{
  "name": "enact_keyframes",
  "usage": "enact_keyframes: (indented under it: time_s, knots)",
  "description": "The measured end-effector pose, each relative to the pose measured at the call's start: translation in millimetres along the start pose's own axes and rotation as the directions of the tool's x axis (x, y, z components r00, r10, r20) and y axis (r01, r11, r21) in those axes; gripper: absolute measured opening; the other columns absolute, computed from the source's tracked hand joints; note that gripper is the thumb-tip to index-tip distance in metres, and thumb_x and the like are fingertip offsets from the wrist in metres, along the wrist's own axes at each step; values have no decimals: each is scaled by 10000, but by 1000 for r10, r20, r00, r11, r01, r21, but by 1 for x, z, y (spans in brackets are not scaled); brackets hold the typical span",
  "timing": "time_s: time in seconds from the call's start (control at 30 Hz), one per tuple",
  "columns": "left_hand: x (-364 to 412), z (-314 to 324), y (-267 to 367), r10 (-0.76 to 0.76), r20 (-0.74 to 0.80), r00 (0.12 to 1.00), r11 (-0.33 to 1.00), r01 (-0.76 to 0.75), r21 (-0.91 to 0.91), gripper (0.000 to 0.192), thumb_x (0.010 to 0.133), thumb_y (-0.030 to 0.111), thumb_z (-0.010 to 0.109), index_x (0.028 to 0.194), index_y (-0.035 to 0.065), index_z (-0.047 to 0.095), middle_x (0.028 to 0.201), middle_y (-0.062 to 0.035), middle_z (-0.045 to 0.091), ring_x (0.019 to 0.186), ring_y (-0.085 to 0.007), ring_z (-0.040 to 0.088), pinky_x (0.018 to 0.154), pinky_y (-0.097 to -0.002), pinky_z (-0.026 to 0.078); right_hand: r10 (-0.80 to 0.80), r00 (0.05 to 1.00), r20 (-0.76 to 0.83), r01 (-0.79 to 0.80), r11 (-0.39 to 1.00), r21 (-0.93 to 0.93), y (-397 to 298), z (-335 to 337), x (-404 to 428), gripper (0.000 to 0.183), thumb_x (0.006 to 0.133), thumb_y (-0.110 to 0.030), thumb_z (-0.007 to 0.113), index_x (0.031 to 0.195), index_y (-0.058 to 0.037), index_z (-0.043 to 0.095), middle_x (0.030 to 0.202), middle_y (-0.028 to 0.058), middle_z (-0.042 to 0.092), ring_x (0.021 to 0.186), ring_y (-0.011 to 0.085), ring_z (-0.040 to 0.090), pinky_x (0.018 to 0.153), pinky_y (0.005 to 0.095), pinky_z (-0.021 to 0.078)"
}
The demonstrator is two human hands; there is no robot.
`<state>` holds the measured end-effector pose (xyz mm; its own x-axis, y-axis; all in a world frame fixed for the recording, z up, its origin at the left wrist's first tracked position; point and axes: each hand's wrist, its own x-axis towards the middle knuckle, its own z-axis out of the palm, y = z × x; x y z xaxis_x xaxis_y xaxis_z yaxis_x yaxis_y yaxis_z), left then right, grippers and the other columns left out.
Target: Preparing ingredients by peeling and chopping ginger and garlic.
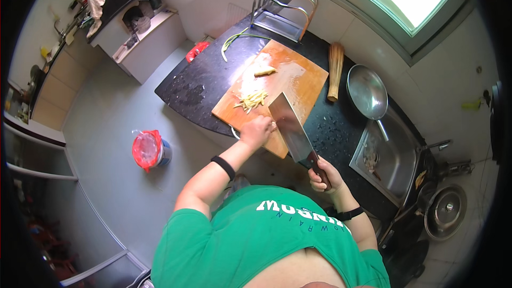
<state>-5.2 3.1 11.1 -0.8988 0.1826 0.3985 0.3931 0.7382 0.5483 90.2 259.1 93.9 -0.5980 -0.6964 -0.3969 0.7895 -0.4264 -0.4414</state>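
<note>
My right hand (326, 174) grips the dark wooden handle of a broad cleaver (292, 130), its blade over the near part of a wooden cutting board (298, 58). Close against the blade's left side is my left hand (258, 130), fingers bent over a small pale piece (273, 125) that is mostly hidden. Just beyond that hand lies a pile of thin pale-yellow strips (252, 101). Farther up the board rests a larger pale-yellow piece (265, 71), perhaps ginger. Green scallion stalks (236, 40) lie at the board's far left edge, partly on the black countertop (192, 84).
A metal rack (280, 24) holding another cleaver stands at the back. To the right are a bamboo brush (335, 72), a metal pan (367, 92) and a steel sink (388, 156) with scraps. A bucket with a red liner (149, 150) stands on the floor at left.
</note>
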Motion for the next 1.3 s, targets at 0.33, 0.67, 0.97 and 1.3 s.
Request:
enact_keyframes:
  time_s: [0.33,0.67,0.97,1.3]
  knots:
    - [-2,7,4,133,58,989,969,-142,202,96,772,255,590,830,178,580,704,-37,534,635,-221,588,501,-342,473,-136,990,-41,131,985,-112,-7,-3,-14,389,905,-268,435,1262,-165,319,550,54,403,332,108,334,300,217,261]
    - [8,-26,-6,-56,-6,998,998,56,31,182,775,249,600,888,118,543,760,-57,556,710,-261,593,585,-353,488,-181,979,-90,167,976,-138,3,-9,-26,401,908,-240,435,1280,-143,322,547,60,401,329,111,337,308,220,277]
    - [13,-8,26,62,354,933,996,-79,36,356,700,251,682,961,80,511,899,-118,478,847,-300,534,708,-391,457,-273,949,-160,217,928,-302,5,-5,-34,525,903,-172,430,1386,-146,226,555,52,417,353,114,366,342,222,322]
    - [-2,-6,-3,151,279,948,975,-95,-203,299,685,31,617,968,51,525,880,-124,487,860,-314,510,763,-382,431,-656,743,132,182,8,-983,38,-36,-22,549,816,-104,563,1328,-78,366,1034,115,630,813,205,649,695,310,498]
